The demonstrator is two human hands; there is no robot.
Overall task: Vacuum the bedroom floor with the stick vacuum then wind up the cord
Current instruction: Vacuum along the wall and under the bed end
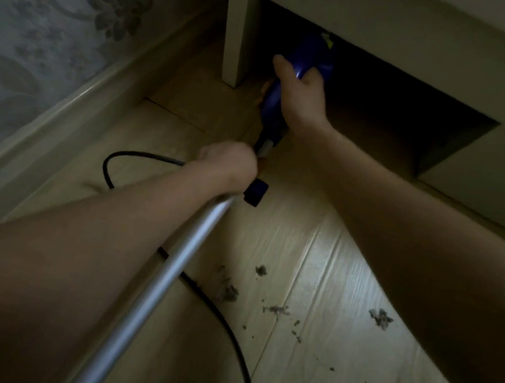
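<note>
The stick vacuum has a blue body (304, 56) and a silver tube (175, 265) running back toward me. Its front end reaches into the dark gap under a pale bed frame (405, 26), so the nozzle is hidden. My right hand (300, 95) grips the blue body from the right, thumb over the top. My left hand (229, 162) grips the tube just below the blue part, beside a dark blue clip (256, 192). The black cord (223, 317) loops on the floor left of my left arm and trails under the tube toward the bottom edge.
Light wood-look floor (319, 246) with several grey dust clumps (229, 291) at lower right. A pale bed leg (239, 22) stands just left of the vacuum. A floral-papered wall (41, 5) and its skirting board (67, 113) run along the left.
</note>
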